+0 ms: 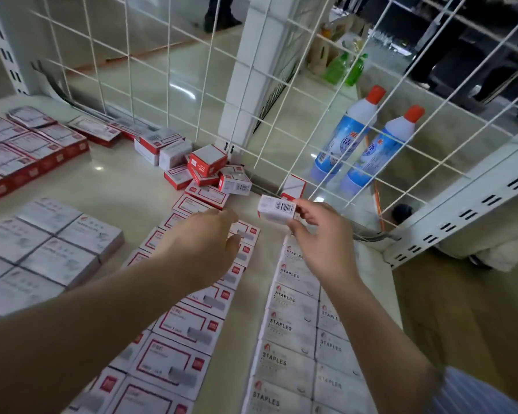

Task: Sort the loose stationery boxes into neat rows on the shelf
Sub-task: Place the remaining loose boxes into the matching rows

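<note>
Shelf: pale glossy shelf (117, 186) backed by a white wire grid (168, 70); two blue cleaner bottles (368, 144) stand behind the grid on the far side.
Sorted so far: red-framed boxes (180, 327) run in a row down the middle, white STAPLES boxes (293, 294) in a double row to the right, flat white packs (42, 252) in a block on the left, red packs (21, 150) far left.
Loose pile: small red and white boxes (207, 171) jumbled against the grid corner, some tilted, one resting on top of others.
Right hand: right hand (317, 231) pinches a small white box (277, 209) by its end, barcode face up, lifted clear above the far end of the STAPLES rows.
Left hand: left hand (207, 234) hovers over the far end of the red-framed row, fingers extended and relaxed, holding nothing; whether it touches the boxes below I cannot tell.
Handling: small box looks light and rigid, thin card, likely crushable if squeezed hard. Best hold is thumb and fingers across opposite short faces, as here.
Next, my guess: set it flush at the head of the matching row.
Risk: nudging the neighbours out of line.
</note>
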`<state>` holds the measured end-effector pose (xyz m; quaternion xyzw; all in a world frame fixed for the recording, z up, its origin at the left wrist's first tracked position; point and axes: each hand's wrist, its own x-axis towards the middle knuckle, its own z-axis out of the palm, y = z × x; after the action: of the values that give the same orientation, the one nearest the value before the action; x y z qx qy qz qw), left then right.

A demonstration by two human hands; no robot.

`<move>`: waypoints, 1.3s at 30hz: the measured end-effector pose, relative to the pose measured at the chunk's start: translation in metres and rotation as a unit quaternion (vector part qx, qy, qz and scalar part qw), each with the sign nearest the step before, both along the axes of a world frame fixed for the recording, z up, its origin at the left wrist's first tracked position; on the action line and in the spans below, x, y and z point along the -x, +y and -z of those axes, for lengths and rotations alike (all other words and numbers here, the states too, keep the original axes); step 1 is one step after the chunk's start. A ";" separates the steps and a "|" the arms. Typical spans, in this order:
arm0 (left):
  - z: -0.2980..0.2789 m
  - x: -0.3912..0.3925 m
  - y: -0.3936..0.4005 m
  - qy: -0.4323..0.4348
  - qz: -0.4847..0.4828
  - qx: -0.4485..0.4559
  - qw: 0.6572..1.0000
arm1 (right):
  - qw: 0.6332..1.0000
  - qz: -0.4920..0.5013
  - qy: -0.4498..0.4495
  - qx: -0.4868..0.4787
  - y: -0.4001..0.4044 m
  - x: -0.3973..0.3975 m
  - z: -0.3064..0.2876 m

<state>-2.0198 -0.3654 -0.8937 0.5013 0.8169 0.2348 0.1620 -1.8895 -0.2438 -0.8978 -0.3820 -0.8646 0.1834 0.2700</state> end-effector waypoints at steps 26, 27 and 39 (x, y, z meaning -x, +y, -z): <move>-0.006 -0.020 -0.018 -0.347 -0.141 0.024 0.927 | 0.996 -0.058 0.028 -0.062 -0.078 -0.045 0.017; -0.004 -0.020 -0.019 -0.358 -0.146 0.021 0.922 | 0.998 -0.050 0.018 -0.036 -0.079 -0.047 0.016; -0.006 -0.023 -0.036 -0.338 -0.086 -0.053 0.936 | 0.969 -0.056 0.057 0.234 -0.072 -0.042 0.004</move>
<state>-1.9967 -0.4014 -0.8879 0.3283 0.7405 0.4459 0.3809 -1.8478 -0.3160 -0.9016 -0.3742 -0.8010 0.4170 0.2111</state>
